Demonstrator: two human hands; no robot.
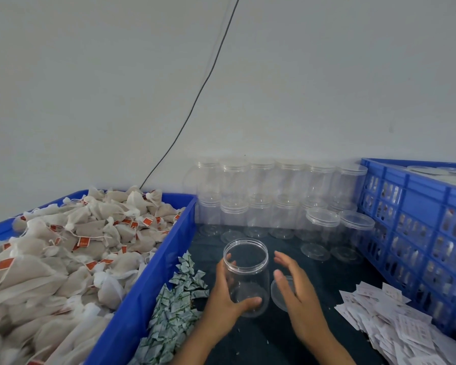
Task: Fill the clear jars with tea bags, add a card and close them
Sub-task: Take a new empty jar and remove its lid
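Note:
An open, empty clear jar [246,275] stands upright on the dark table in front of me. My left hand [228,299] grips it from the left, thumb across its lower front. My right hand [291,283] hovers just right of the jar with straight fingers, holding nothing. Its clear lid [279,296] lies flat on the table, partly hidden behind that hand. Tea bags [71,248] with red tags fill the blue crate on the left. White cards [387,320] lie in a loose heap at the right.
Several lidded clear jars [279,196] are stacked in two tiers against the wall. Small green-and-white sachets [177,304] are piled beside the left blue crate [148,283]. A blue lattice crate [416,233] stands at the right. A black cable [195,101] runs down the wall.

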